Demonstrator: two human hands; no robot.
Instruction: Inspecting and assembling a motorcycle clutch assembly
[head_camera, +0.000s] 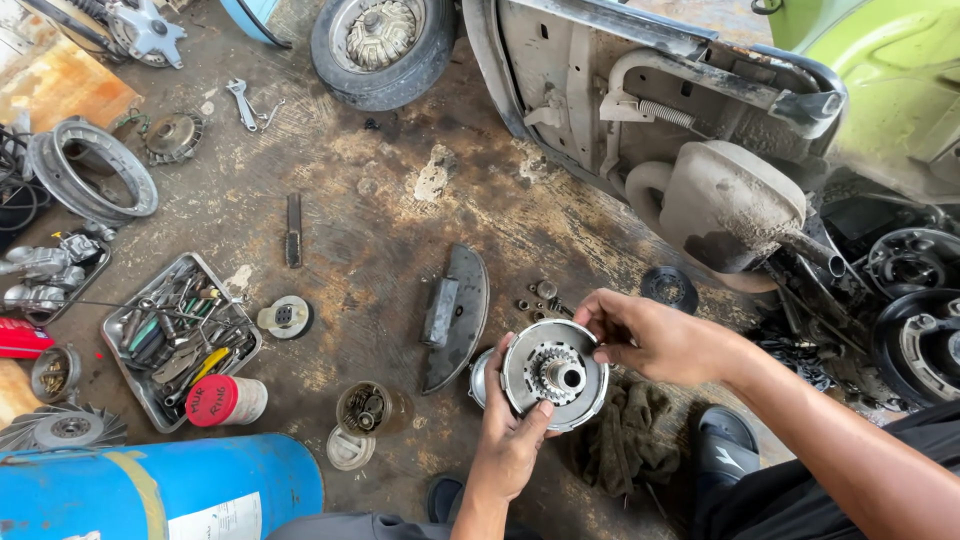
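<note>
Above the stained concrete floor (380, 230), both hands hold a round metal disc with a toothed gear at its centre (553, 373). The left hand (510, 440) is closed under the disc's lower rim, palm supporting it. The right hand (655, 338) pinches the upper right rim between thumb and fingers. The disc looks heavy, rigid and probably oily, so the outer rim gives the safest hold; the gear teeth should be avoided. A dark rag (625, 440) lies just beneath it. To the left, a red-capped can (226, 400) lies on its side beside a metal tray of tools (180, 340). A blue drum (160, 492) with a white rectangular label sits at the lower left. A small open tin (370, 408) stands near the can.
</note>
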